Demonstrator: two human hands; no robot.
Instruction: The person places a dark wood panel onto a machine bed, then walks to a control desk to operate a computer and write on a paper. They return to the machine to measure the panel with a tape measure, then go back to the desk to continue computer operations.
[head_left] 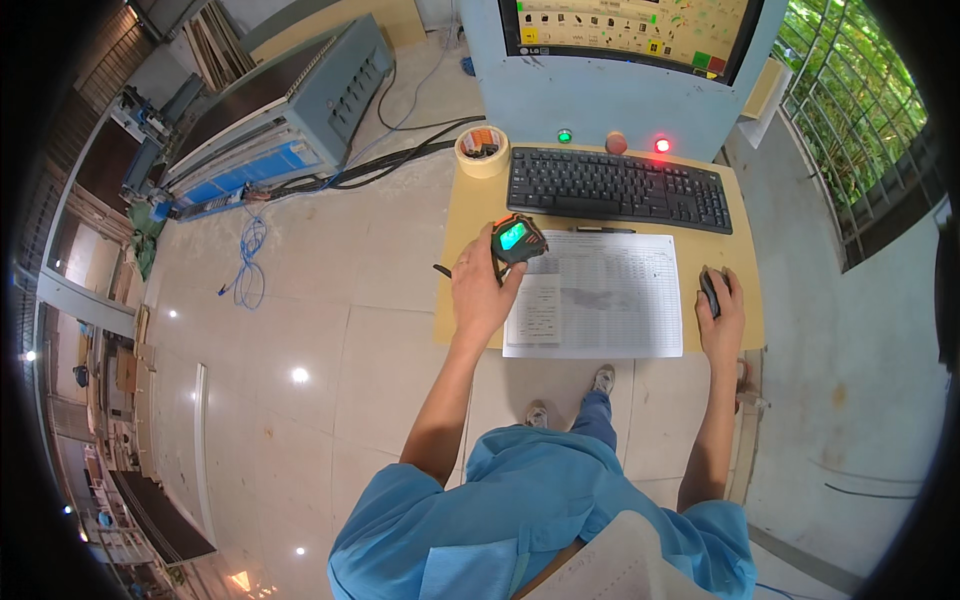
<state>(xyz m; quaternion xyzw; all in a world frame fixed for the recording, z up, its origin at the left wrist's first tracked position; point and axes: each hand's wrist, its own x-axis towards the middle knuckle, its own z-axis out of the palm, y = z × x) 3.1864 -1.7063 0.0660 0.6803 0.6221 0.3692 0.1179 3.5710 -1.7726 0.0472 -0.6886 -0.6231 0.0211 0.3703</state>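
My left hand [482, 287] is closed around a black and orange tape measure [520, 240] with a lit green display, held over the left part of the small desk. At the desk's right side, my right hand [722, 315] rests on a black computer mouse [711, 290], fingers curved over it. Between the hands lies a printed table sheet [620, 300], with a smaller paper slip [535, 310] on its left part. Just above the sheet is a black pen [604, 230], and behind that a black keyboard [620, 188].
A roll of tape [482, 152] with small dark items inside stands at the desk's back left. Behind the keyboard, a blue cabinet carries a monitor [640, 35], buttons and a red light [662, 145]. Blue cable [245, 265] lies on the floor, near a large machine [290, 110].
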